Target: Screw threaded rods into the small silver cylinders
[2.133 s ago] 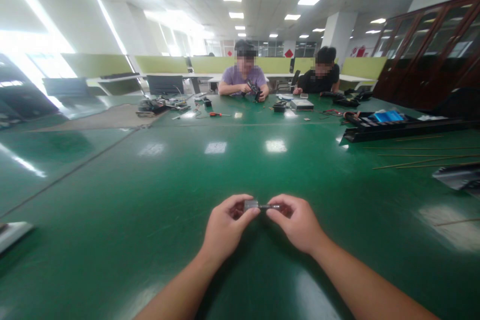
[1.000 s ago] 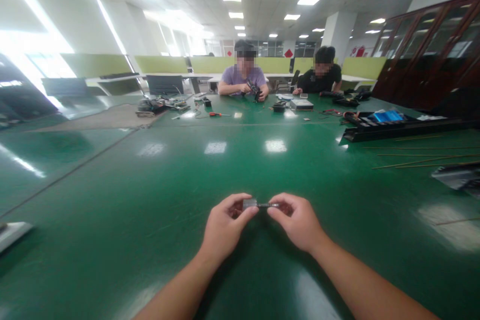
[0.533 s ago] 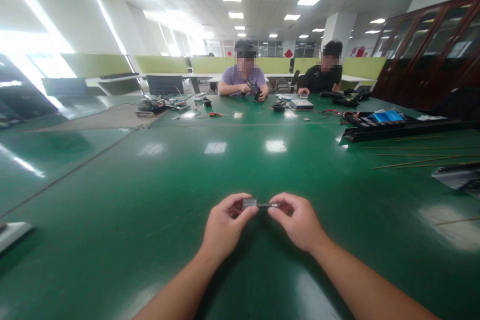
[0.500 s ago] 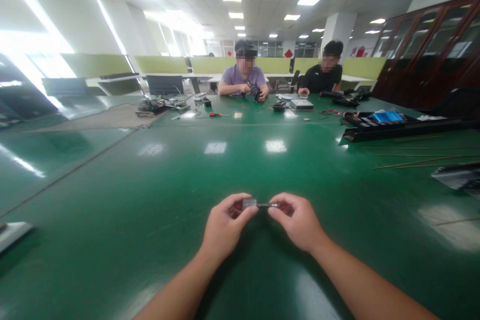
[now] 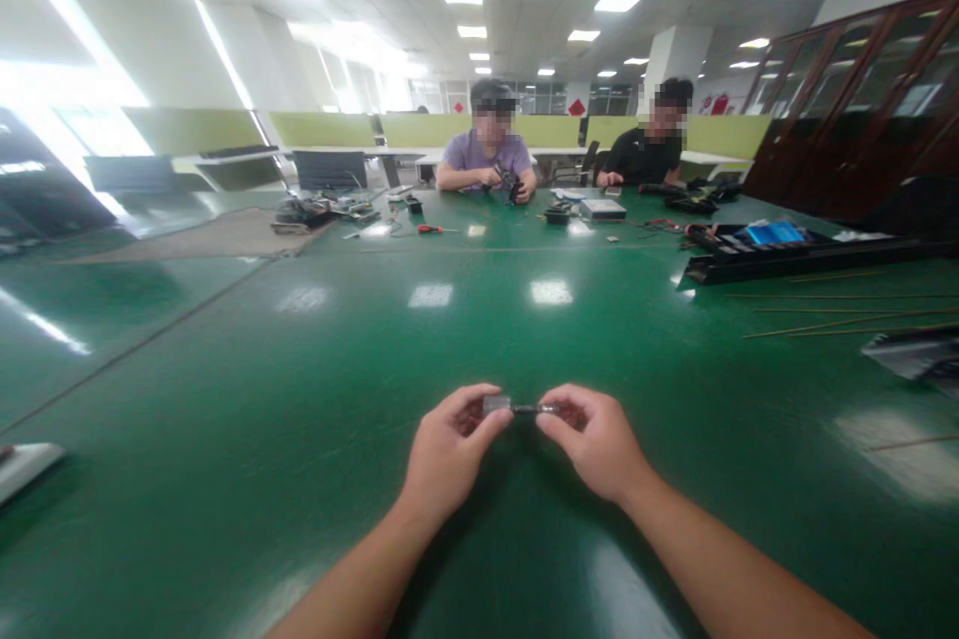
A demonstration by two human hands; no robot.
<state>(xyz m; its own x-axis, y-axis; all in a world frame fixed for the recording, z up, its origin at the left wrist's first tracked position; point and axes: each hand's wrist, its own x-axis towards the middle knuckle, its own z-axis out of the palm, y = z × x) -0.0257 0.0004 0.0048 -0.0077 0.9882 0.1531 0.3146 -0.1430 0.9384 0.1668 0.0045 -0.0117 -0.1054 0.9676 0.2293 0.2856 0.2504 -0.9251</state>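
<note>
L hand [image 5: 448, 449] is pinching a grey cylindrical pc [image 5: 496, 404] btwn thumb & fingers, thumb lying along the near side; R hand [image 5: 599, 444] is gripping the far end of a thin dark shaft [image 5: 525, 409] the same way, thumb & index showing, other fingers curling in behind. Shaft is running approx horiz. from the cyl. pc's R end into R fingers; can't tell if the two are one unit or just butting up, too small. Both hands are holding this approx centre, low in view, above the near part of the green table [image 5: 375, 349], fingertips facing each other w/ a small gap btwn. Over on the R, thin rods [image 5: 846, 321] are lying on the tabletop, w/ a long black channel [image 5: 749, 265] sitting beyond them & a blue item [image 5: 775, 233] resting in that area. At L edge a white-edged object [image 5: 34, 469] is poking into frame. Further back, an orange-handled screwdriver [image 5: 431, 230] is lying approx mid-table, a heap of parts [image 5: 304, 212] is sitting to its L, & a pale box [image 5: 601, 209] to its R. Across the table, a person in purple [image 5: 479, 160] is handling a dark device [image 5: 510, 182]; a person in black [image 5: 640, 158] is sitting farther R.
</note>
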